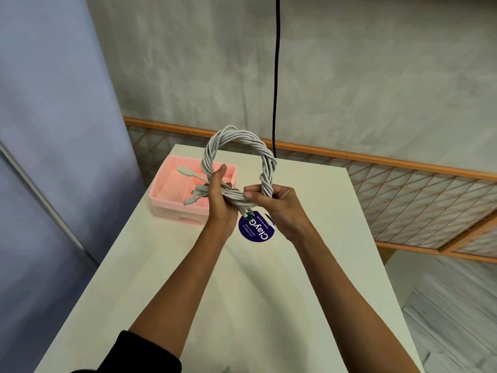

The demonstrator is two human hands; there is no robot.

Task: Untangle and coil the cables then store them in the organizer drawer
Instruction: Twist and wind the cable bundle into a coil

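Observation:
A thick coil of white cables [238, 142], twisted into a ring, is held upright above the white table [242, 292]. My left hand [219, 200] grips the ring's lower left side, thumb up along the strands. My right hand [274, 203] grips the lower right side, thumb pressed on the bundle. Several plug ends [192, 196] stick out to the left of my left hand, over the pink organizer drawer [166, 196]. The drawer stands open-topped on the table's far left and has inner compartments.
A round dark blue sticker [256, 228] lies on the table under my hands. A black cord [276, 76] hangs straight down behind the table. A wooden lattice rail [403, 189] runs along the wall at the back and right. A grey-blue panel fills the left.

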